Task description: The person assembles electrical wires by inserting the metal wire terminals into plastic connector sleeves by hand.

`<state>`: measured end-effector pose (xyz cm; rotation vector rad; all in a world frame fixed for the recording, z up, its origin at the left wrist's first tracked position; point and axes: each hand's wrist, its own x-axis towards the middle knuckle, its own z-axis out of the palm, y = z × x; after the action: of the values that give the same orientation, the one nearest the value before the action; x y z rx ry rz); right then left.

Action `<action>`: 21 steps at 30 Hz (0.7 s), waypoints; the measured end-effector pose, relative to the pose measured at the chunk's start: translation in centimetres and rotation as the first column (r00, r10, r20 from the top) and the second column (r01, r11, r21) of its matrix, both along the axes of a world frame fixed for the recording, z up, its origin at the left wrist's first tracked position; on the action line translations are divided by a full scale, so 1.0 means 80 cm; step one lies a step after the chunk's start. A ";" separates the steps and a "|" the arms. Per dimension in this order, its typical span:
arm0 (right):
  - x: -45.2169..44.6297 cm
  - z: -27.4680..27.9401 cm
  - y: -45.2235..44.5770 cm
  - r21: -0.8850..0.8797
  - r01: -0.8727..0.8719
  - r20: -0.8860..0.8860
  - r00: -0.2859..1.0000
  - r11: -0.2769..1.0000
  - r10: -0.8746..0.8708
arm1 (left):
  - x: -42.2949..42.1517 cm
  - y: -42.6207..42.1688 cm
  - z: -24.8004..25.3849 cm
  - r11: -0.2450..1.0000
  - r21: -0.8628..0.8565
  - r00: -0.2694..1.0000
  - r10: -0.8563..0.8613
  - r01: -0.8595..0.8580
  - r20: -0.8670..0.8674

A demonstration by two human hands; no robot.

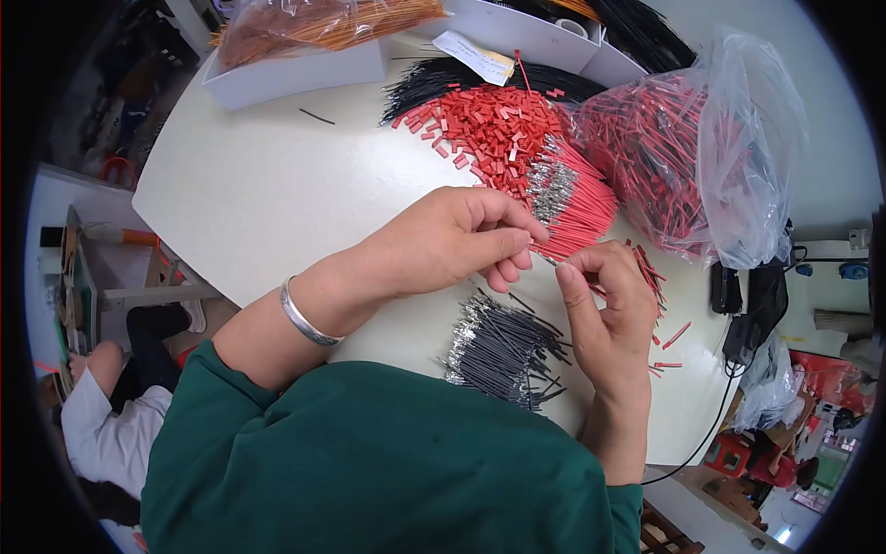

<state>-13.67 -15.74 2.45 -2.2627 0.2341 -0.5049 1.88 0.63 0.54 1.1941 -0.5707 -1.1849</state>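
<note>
Green shirt point(369, 462) spreads below the grip, where the right hand point(611, 309) pinches a thin wire point(551, 261) toward the left hand point(452, 240); whether the left's curled fingers grip anything, I cannot tell. Beyond them lie red connector pieces point(503, 120); nearer, short black wires point(503, 353).

White curved-edged bench point(212, 175): small red rectangular pieces point(498, 120) beyond left grip point(452, 240); black silver-tipped wires point(503, 355) on its near side.

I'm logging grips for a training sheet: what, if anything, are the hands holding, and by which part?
The right hand pinches a thin wire near its metal tip, between thumb and forefinger. Whether the left hand grips anything cannot be told.
</note>
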 end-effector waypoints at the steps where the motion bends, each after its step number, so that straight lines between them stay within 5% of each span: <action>1: 0.000 0.000 0.000 0.009 0.003 -0.006 1.000 1.000 -0.003 | 0.001 0.000 0.000 1.000 0.004 1.000 -0.002 0.002 -0.007; 21: 0.000 -0.003 0.002 0.034 -0.006 -0.077 0.997 0.999 0.008 | -0.009 -0.003 -0.005 0.996 0.027 0.997 0.081 -0.080 -0.015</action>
<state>-13.64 -15.60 2.21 -2.2518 0.2718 -0.4074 1.17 0.35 0.14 1.2179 -0.4922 -1.1352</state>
